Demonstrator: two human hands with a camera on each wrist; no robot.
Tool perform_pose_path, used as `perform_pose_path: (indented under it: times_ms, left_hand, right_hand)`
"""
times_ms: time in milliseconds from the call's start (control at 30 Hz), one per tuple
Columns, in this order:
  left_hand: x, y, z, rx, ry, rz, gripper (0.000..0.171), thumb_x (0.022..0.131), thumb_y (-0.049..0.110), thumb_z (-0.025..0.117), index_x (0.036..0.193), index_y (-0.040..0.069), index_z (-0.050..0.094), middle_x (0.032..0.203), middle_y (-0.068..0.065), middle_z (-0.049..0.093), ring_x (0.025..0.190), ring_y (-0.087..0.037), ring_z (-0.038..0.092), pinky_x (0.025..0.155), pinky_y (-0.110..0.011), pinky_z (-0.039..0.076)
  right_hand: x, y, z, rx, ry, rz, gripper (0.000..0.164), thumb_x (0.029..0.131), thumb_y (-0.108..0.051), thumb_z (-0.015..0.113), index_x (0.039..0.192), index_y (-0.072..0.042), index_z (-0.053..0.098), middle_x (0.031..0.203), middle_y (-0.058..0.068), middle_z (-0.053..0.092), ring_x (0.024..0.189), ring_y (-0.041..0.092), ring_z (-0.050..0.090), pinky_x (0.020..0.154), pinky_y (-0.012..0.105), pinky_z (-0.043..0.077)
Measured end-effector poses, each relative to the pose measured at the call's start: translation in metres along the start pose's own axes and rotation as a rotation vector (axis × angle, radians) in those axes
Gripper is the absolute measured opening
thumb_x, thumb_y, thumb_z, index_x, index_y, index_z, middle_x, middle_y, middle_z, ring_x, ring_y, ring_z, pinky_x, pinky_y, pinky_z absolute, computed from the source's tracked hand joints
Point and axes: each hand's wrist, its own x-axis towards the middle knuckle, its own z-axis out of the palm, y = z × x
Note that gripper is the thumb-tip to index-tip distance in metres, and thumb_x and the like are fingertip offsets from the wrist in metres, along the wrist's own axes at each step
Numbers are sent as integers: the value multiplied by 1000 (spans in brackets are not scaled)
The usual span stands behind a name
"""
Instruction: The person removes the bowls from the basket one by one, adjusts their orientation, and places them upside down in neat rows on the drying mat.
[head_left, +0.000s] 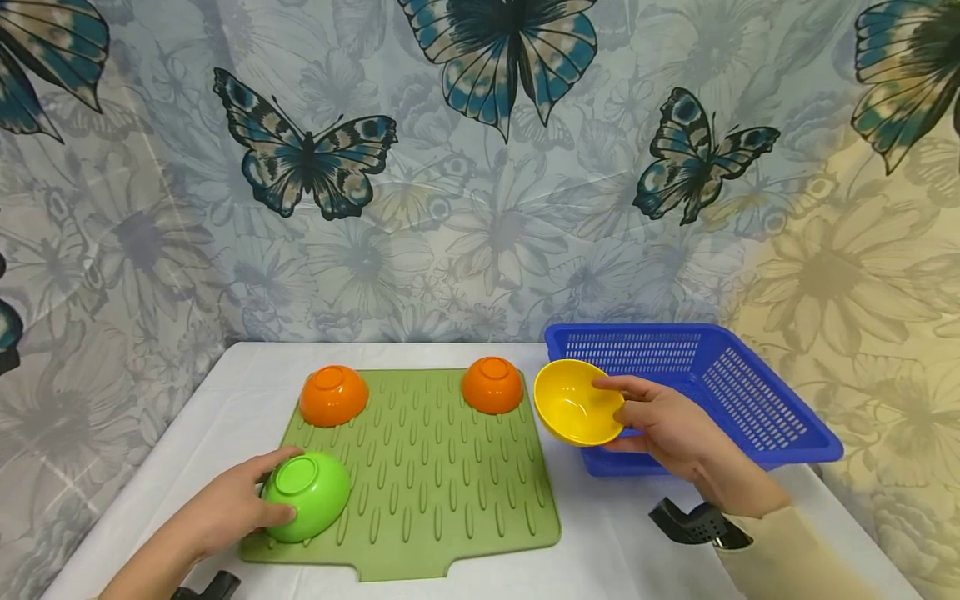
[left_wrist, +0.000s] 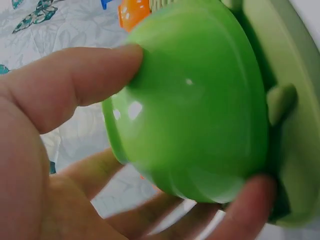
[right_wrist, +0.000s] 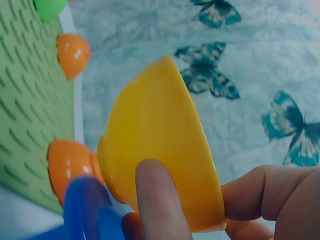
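Note:
My left hand (head_left: 232, 504) grips a green bowl (head_left: 318, 496), upside down at the near left corner of the green ridged mat (head_left: 420, 508). In the left wrist view the thumb lies along the side of the green bowl (left_wrist: 200, 110), and the other fingers curl beneath it near the mat. My right hand (head_left: 671, 429) pinches a yellow bowl (head_left: 573, 404) by its right side, between the mat and the blue basket. The yellow bowl is tilted with its inside toward the head camera. Fingers press both faces of the yellow bowl (right_wrist: 155, 130) in the right wrist view.
Two orange bowls sit upside down on the mat's far corners, one orange bowl (head_left: 333, 396) left and another orange bowl (head_left: 492, 385) right. A blue slotted basket (head_left: 750, 400) stands on the white-covered table (head_left: 600, 533) at right. Behind hangs a butterfly-patterned cloth (head_left: 480, 225).

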Motion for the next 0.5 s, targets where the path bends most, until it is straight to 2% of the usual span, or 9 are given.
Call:
perform_pose_path:
  times_ms: [100,200,267,333,400,500]
  left_hand:
    - [-1,5,1,126,19,30,87,75,23,85,149,2,44,141,-38,40,126,-59,39,87,-68,43]
    - [-3,14,2,266,44,47,84,75,23,83,147,1,46,141,-42,35,123,-63,39,83,-71,43]
    - [-7,23,5,376,84,80,83,74,21,81,147,0,46,144,-43,28,125,-65,33,83,-74,42]
    - [-12,37,11,445,155,139,84,74,19,80,149,2,44,147,-42,22,128,-66,27,83,-76,40]
    - [-17,53,20,445,223,218,87,77,20,80,153,8,39,153,-38,17,132,-63,24,85,-75,40]
    - [-21,80,33,307,280,343,92,81,27,83,158,24,32,159,-26,13,125,-53,44,83,-65,49]
  right_hand:
    - [-2,2,9,15,-22,-14,51,94,4,50,144,2,48,152,25,27,98,32,61,82,47,57]
    - [-3,3,16,25,-40,-26,49,93,4,51,142,1,51,150,25,31,97,31,60,82,47,57]
    - [-4,3,21,30,-49,-29,47,93,4,52,140,0,53,149,24,32,98,31,61,81,48,57]
    - [-6,4,25,38,-63,-32,47,93,4,53,139,0,54,149,24,33,99,32,62,82,48,57]
    - [-8,4,29,40,-79,-39,46,93,3,54,139,0,55,148,24,34,99,32,62,81,48,57]
    - [-13,4,35,42,-97,-58,46,91,3,55,138,0,55,145,22,39,99,32,63,81,48,57]
